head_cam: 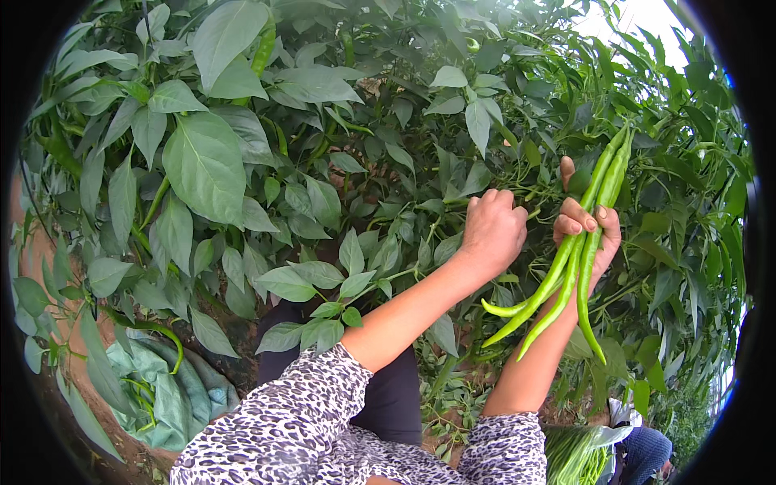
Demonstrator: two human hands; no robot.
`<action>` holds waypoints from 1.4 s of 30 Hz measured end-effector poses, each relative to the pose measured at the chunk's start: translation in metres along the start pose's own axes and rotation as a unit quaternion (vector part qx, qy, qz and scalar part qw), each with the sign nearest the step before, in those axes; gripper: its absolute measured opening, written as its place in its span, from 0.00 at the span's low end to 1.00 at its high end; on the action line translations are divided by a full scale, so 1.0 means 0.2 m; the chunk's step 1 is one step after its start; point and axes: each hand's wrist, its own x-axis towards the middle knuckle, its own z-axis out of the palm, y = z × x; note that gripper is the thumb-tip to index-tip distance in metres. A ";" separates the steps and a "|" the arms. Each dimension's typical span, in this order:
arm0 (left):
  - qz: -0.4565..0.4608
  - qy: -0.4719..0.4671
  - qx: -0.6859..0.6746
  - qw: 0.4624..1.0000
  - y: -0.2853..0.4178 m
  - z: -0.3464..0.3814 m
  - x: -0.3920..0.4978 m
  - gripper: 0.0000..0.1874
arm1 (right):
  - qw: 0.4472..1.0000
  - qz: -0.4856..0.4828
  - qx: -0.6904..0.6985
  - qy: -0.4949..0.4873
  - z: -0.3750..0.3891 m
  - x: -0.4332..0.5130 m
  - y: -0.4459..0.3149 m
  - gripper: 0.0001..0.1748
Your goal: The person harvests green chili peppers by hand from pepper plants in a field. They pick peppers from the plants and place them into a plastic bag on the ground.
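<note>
My right hand (585,227) is raised among the foliage, its fingers and thumb closed around several long green chili peppers (570,273). Their stem ends point up past my fingers, and the thin curved tips hang over my forearm. To its left, my left hand (494,230) is curled with its back toward me, close to thin stems of the pepper plants (436,224). Its fingertips are hidden, so whether anything is in them does not show. A short green piece (533,213) shows beside its knuckles.
At lower left, a green woven sack (176,388) on the soil has a few peppers in its mouth. A clear plastic bag (576,451) full of green peppers stands at lower right, near part of another person (645,454). More peppers (264,48) hang among leaves at upper left.
</note>
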 end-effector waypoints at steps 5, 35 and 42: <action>-0.087 -0.112 -0.278 0.950 0.06 -0.32 0.10 0.13 | 0.998 0.002 0.056 -0.020 -0.05 0.00 -0.07 0.31; -0.243 -0.273 -0.423 0.829 -0.70 -0.36 0.19 0.17 | 0.976 -0.066 -0.186 0.095 -0.09 -0.11 -0.08 0.29; -0.053 -0.260 -0.100 0.959 -0.44 0.15 -0.39 0.41 | 0.969 -0.058 -0.227 0.082 -0.13 -0.15 -0.17 0.37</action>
